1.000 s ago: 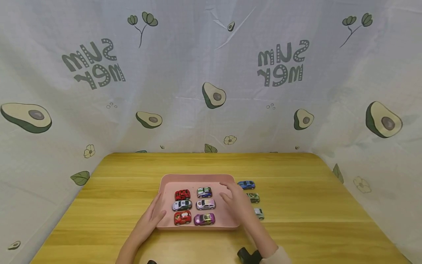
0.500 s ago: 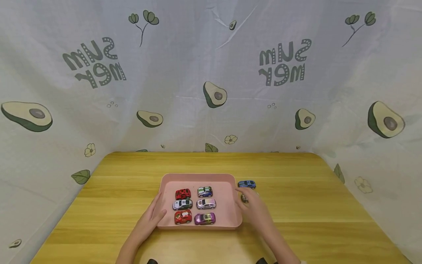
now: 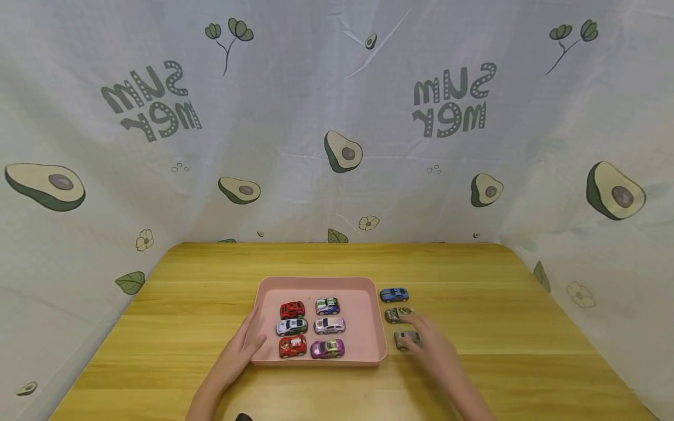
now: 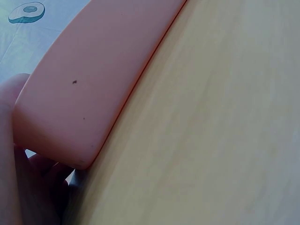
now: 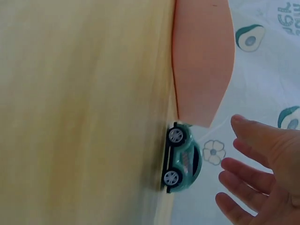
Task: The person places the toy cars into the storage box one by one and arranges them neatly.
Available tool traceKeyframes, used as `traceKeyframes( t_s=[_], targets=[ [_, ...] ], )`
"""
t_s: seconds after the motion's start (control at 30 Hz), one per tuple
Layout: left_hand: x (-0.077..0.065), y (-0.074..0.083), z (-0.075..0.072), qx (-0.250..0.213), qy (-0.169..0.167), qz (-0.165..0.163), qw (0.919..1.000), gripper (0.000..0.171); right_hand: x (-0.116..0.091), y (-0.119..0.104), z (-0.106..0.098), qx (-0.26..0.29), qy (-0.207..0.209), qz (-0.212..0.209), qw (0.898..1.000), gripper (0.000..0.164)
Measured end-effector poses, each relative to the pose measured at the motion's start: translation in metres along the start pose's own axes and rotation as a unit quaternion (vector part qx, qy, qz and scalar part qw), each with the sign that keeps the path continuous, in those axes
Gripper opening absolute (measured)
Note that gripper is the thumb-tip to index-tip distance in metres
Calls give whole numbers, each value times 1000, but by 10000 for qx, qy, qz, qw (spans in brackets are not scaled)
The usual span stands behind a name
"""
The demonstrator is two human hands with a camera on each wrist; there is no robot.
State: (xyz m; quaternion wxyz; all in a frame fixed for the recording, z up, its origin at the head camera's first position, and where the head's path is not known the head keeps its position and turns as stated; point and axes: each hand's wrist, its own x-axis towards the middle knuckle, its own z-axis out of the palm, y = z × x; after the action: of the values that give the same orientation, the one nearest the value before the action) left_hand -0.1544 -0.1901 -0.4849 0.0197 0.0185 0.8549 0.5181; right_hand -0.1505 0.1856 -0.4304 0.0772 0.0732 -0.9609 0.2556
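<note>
A pink tray (image 3: 364, 321) lies on the table with several toy cars standing in two columns inside it. At its left front corner, my left hand (image 3: 234, 355) holds the tray, thumb over the rim and fingers along the outer side; in the left wrist view the tray's wall (image 4: 89, 75) hides part of them. To the tray's right, my right hand (image 3: 436, 351) hovers by a grey-green toy car (image 3: 403, 339), fingers spread and holding nothing. The right wrist view shows that car side-on, a gap between it and the fingertips. A camouflage toy car (image 3: 396, 314) is just beyond.
Behind the camouflage car stands a blue toy car (image 3: 394, 294), close to the tray's right wall. Inside the tray are a purple car (image 3: 327, 349) and a red car (image 3: 292, 346) near the front. A printed cloth (image 3: 295, 117) hangs behind the wooden table (image 3: 210, 269).
My right hand has moved from over the tray's right side, out past its wall, to beside the grey-green car. The left hand and the cars stay in place.
</note>
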Motion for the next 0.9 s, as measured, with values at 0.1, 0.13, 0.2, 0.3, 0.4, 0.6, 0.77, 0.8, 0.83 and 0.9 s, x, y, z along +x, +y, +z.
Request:
traceKeyframes(
  t_s=[0.1,0.13,0.2,0.3,0.4,0.6,0.77,0.8,0.83,0.9],
  targets=[
    [0,0,0,21,6,0,10000,66,-3,6,0,-259,66,-148,9995,42],
    [0,0,0,33,8,-1,10000,66,-4,8,0,-335,96,-196,9992,43],
    [0,0,0,18,7,-4,10000,66,-7,12,1,-382,130,-250,9989,42],
    [0,1,0,-12,1,-7,10000,66,-10,16,1,-236,14,-162,9996,42],
    [0,1,0,-39,-8,-31,10000,66,-12,19,1,-70,-131,-55,9999,43],
    [0,3,-1,-60,2,-47,10000,66,-12,24,3,34,-196,13,9998,43],
    [0,3,-1,-83,-7,-6,10000,66,-10,24,4,138,-228,95,9996,42],
    [0,3,-1,-80,-8,8,10000,66,-10,24,5,169,-231,106,9995,40],
    [-1,2,-1,-75,-9,19,10000,65,-10,24,5,203,-236,122,9994,38],
    [-1,2,-1,-49,4,40,10000,65,-9,24,7,256,-241,189,9992,33]
  ],
)
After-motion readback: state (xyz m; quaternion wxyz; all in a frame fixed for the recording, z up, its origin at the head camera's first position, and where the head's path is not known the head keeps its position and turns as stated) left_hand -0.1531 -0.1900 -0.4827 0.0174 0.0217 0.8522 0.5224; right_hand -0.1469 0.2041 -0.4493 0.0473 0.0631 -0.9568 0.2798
